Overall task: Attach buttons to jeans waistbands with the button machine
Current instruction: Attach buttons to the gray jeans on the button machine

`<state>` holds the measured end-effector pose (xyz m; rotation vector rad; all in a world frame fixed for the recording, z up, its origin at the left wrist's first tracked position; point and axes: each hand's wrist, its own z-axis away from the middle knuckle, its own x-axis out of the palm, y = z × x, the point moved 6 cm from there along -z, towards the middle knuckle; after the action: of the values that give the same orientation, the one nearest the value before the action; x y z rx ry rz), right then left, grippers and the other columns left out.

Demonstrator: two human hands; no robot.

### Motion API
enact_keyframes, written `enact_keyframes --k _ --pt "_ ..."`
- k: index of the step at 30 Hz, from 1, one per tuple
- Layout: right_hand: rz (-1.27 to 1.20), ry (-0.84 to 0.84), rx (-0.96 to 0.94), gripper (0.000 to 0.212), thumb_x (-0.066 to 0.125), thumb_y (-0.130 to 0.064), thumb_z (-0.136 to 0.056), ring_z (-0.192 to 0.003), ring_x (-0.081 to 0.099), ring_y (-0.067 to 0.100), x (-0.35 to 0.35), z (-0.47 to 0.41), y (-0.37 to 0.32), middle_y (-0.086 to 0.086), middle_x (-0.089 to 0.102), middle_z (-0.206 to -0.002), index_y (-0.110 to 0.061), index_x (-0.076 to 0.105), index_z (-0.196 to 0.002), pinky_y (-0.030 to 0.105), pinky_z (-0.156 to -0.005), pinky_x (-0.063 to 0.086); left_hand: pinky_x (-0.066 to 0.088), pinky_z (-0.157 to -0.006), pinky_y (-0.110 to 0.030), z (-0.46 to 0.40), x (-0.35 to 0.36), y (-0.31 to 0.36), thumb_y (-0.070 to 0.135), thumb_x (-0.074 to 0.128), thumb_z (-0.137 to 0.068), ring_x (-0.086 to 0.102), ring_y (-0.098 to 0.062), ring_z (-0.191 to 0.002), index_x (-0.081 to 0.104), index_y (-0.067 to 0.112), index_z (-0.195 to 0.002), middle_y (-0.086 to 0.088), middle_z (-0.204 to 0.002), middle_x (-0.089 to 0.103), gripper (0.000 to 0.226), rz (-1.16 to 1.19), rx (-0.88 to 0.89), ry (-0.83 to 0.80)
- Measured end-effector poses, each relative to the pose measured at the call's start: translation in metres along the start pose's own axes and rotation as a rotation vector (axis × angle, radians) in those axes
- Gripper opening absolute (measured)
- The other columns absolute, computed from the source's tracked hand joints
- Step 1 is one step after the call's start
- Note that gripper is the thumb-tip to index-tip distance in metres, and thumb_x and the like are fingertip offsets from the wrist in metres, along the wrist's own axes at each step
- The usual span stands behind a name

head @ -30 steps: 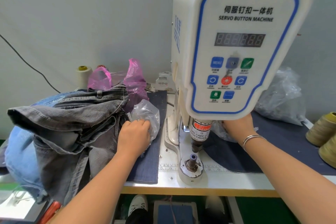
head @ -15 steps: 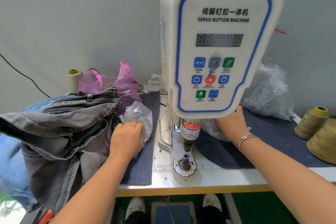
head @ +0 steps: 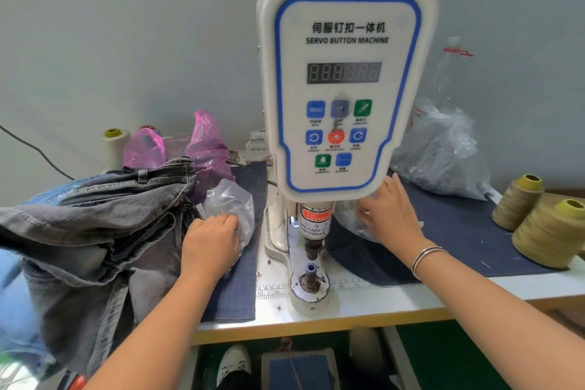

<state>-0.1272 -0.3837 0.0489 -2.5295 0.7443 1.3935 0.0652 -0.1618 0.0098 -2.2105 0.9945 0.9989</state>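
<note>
Now the left hand (head: 210, 242) clutches a clear bag (head: 232, 204) beside the jeans (head: 95, 225); the right hand (head: 391, 212), fingers relaxed, touches another bag (head: 349, 218) behind the button machine (head: 345, 89).

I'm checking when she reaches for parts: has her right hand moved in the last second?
Yes. The right hand has slid out rightward from under the button machine, its fingers now spread on the clear bag beside the machine's column.

plain grey wall (head: 126, 41), white worktable (head: 395, 301) with wooden edge, green floor (head: 443, 358)
</note>
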Motion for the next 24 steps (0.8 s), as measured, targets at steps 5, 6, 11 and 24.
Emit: enact_keyframes --k 5,6,11,24 --pt "-0.372 0.145 0.144 0.015 0.086 -0.011 -0.065 -0.097 0.052 0.031 -0.019 0.018 -0.012 0.009 0.061 -0.094 -0.013 0.072 -0.071 0.031 -0.079 0.043 0.040 -0.053 -0.032 0.000 -0.001 0.001 0.018 0.035 -0.078 0.056 -0.026 -0.049 0.058 0.011 -0.062 -0.004 -0.057 0.060 0.029 0.008 0.019 0.027" --pt "-0.497 0.138 0.176 0.011 0.084 -0.013 -0.069 -0.095 0.049 0.024 -0.020 0.022 -0.017 0.004 0.060 -0.092 -0.014 0.073 -0.072 0.023 -0.083 0.038 0.040 -0.053 -0.032 0.000 -0.001 0.002 0.018 0.035 -0.078 0.056 -0.026 -0.049 0.058 0.011 -0.062 -0.004 -0.058 0.060 0.029 0.008 0.021 0.026" --pt "-1.043 -0.129 0.451 0.029 0.073 -0.020 -0.080 -0.081 0.056 -0.003 -0.018 0.042 -0.053 -0.019 0.065 -0.075 -0.039 0.066 -0.060 0.004 -0.069 0.036 0.040 -0.054 -0.033 0.000 -0.001 0.002 0.019 0.035 -0.079 0.057 -0.026 -0.050 0.059 0.012 -0.062 -0.004 -0.058 0.061 0.031 0.013 0.014 0.002" --pt "-1.501 -0.379 0.965 0.010 0.063 -0.025 -0.090 -0.096 0.064 0.018 -0.002 0.071 -0.086 -0.001 0.073 -0.092 -0.019 0.071 -0.091 0.034 -0.085 0.048 0.041 -0.055 -0.033 0.000 0.001 -0.001 0.004 0.073 -0.068 0.057 -0.026 -0.051 0.059 0.011 -0.063 -0.004 -0.059 0.061 0.016 0.018 -0.019 -0.028"
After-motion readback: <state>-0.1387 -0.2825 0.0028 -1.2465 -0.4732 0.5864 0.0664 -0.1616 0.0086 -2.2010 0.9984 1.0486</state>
